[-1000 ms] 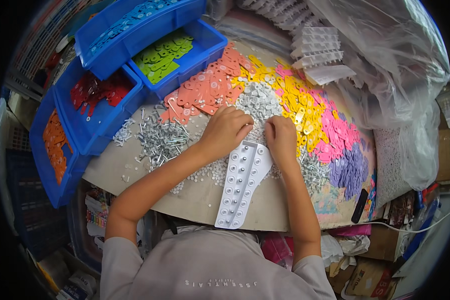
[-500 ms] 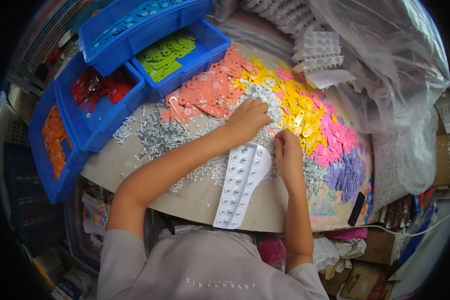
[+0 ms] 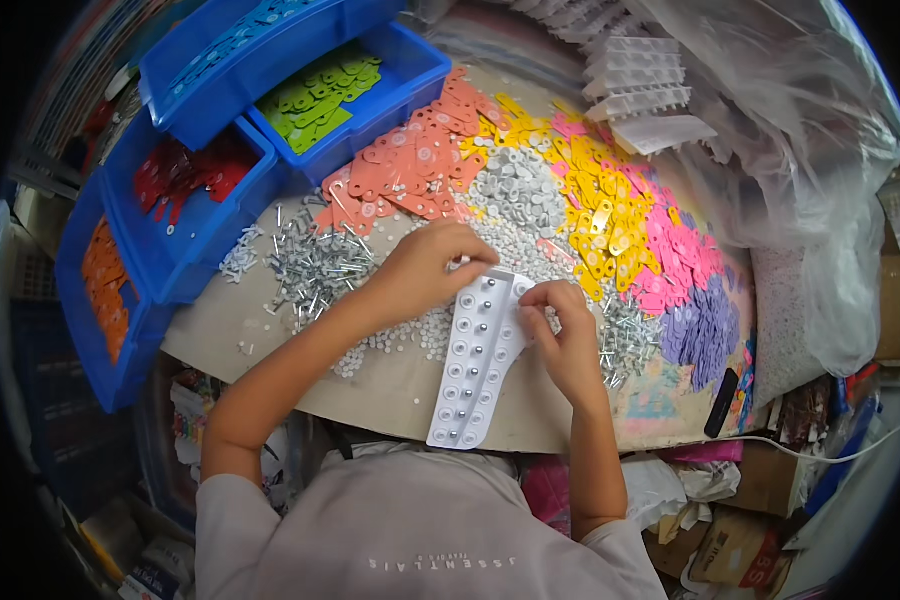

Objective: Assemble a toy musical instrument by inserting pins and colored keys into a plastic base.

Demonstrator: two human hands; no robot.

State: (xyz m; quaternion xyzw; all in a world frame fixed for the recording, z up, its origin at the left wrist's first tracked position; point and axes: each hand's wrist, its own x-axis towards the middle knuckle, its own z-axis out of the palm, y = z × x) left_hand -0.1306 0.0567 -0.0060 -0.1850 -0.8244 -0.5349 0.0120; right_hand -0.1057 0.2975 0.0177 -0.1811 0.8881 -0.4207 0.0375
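Note:
A white plastic holder (image 3: 477, 365) lies on the table in front of me, its two rows of round sockets running lengthwise, with small metal balls or pin heads along the middle groove. My left hand (image 3: 432, 265) is at its far end, thumb and fingers pinched by the upper left corner; what they hold is too small to make out. On the other side, my right hand (image 3: 562, 335) has its fingertips closed at the holder's right edge, their content hidden. Just beyond lie a pile of grey-white round caps (image 3: 518, 188) and scattered small white discs (image 3: 530, 240).
Metal pins (image 3: 320, 262) lie left, more pins (image 3: 625, 345) right. Flat tags form heaps: coral (image 3: 405, 165), yellow (image 3: 610, 215), pink (image 3: 680, 255), purple (image 3: 705, 325). Blue bins (image 3: 195, 270) stand at left. A clear plastic bag (image 3: 820, 200) and white ridged trays (image 3: 638, 75) are at far right.
My left hand has come back from the grey-white caps to the holder's far end. My right hand has shifted left and nearer, onto the holder's right edge.

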